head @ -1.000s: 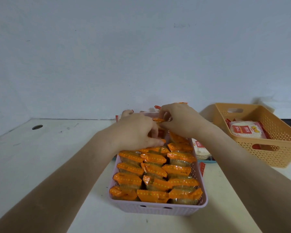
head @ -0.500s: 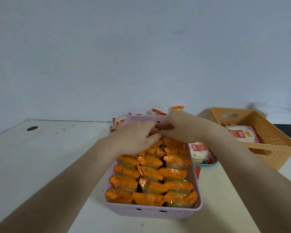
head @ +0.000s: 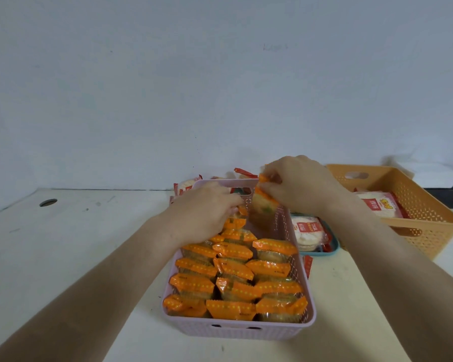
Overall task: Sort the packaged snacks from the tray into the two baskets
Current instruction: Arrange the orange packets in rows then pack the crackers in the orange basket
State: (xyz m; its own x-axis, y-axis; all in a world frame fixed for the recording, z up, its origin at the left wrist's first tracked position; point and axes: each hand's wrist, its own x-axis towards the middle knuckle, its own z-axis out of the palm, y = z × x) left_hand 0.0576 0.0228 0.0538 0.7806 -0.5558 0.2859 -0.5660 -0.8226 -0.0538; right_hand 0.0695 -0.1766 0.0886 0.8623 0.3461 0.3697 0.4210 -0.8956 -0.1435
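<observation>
A pink basket (head: pixel 236 331) in front of me holds several orange-wrapped snacks (head: pixel 233 267) packed in rows. My right hand (head: pixel 298 186) pinches one orange-wrapped snack (head: pixel 264 205) by its top edge, holding it upright over the basket's far right corner. My left hand (head: pixel 204 212) rests inside the far end of the basket, fingers curled on the snacks there; what it grips is hidden. An orange basket (head: pixel 429 220) at the right holds a red-and-white snack pack (head: pixel 379 207). A teal tray (head: pixel 332 250) behind the pink basket carries a red-and-white pack (head: pixel 307 232).
More red-and-white packs (head: pixel 186 185) lie behind the pink basket near the wall. A small red packet (head: pixel 308 265) lies beside the basket's right side. The white table (head: pixel 76 244) has a round hole (head: pixel 48 202) at the far left.
My right hand has lifted an orange-wrapped snack up out of the far rows. The left hand stays in the basket's far end. The camera has shifted slightly.
</observation>
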